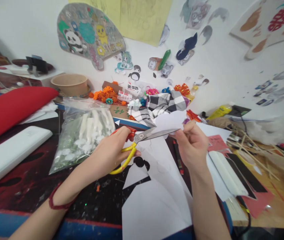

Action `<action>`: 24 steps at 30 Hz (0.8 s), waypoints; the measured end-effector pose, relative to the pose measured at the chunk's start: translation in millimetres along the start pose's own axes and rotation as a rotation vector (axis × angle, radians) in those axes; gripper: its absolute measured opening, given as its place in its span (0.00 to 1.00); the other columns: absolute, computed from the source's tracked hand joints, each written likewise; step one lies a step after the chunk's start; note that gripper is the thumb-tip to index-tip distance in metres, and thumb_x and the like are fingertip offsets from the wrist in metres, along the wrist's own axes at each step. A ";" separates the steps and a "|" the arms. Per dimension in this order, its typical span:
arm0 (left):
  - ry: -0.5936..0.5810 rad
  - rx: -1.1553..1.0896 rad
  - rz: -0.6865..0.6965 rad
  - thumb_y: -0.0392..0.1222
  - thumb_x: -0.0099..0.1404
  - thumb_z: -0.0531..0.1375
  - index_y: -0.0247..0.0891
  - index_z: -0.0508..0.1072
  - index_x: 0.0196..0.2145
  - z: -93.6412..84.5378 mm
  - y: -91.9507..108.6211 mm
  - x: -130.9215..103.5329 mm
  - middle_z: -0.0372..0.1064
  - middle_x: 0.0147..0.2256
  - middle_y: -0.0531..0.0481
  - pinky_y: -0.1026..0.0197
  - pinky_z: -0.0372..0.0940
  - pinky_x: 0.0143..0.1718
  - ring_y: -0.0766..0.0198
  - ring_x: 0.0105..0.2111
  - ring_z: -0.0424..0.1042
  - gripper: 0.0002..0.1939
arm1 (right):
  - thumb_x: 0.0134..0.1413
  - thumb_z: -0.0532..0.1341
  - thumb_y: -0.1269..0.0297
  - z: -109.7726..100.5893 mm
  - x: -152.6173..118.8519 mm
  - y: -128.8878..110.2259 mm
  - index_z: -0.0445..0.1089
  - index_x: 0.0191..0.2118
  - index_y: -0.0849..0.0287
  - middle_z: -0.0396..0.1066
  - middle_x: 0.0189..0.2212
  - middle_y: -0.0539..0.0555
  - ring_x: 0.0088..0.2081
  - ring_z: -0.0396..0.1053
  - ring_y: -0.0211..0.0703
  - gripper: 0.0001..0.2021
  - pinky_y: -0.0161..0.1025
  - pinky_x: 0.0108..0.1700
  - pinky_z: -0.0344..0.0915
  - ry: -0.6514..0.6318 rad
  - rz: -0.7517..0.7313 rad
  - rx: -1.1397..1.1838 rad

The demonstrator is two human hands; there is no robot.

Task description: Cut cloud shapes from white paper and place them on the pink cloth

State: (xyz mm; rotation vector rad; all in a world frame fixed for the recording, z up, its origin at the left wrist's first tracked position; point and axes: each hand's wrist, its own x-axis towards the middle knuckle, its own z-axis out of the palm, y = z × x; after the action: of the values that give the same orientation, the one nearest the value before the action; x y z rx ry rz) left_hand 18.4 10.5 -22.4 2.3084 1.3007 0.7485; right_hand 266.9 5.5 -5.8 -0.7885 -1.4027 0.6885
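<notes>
My left hand is wrapped round the yellow and red handles of a pair of scissors, whose blades point right. Between thumb and fingers, my right hand pinches a white paper piece at its right edge. The blades lie across the lower part of this piece. Beneath both hands, white paper sheets rest on the dark table, with a cut paper scrap and small black round shapes near my left fingers.
A clear bag of white and green items and a white oblong device lie left. Checkered cloth and orange flowers sit at the back. A red marker, a white bar and thin sticks are right.
</notes>
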 end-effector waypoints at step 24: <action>0.018 0.024 0.039 0.54 0.64 0.61 0.42 0.60 0.39 -1.7 1.3 -1.3 0.65 0.35 0.51 0.60 0.58 0.31 0.60 0.31 0.66 0.17 | 0.57 0.66 0.61 -0.8 -0.8 -1.6 0.65 0.30 0.52 0.68 0.28 0.47 0.29 0.68 0.37 0.10 0.36 0.34 0.70 0.003 -0.004 -0.022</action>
State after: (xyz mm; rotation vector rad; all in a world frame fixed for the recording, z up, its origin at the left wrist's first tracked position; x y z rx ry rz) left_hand 17.6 8.9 -20.7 2.3571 1.2827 0.7718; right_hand 267.6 3.8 -5.0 -0.8033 -1.4110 0.6696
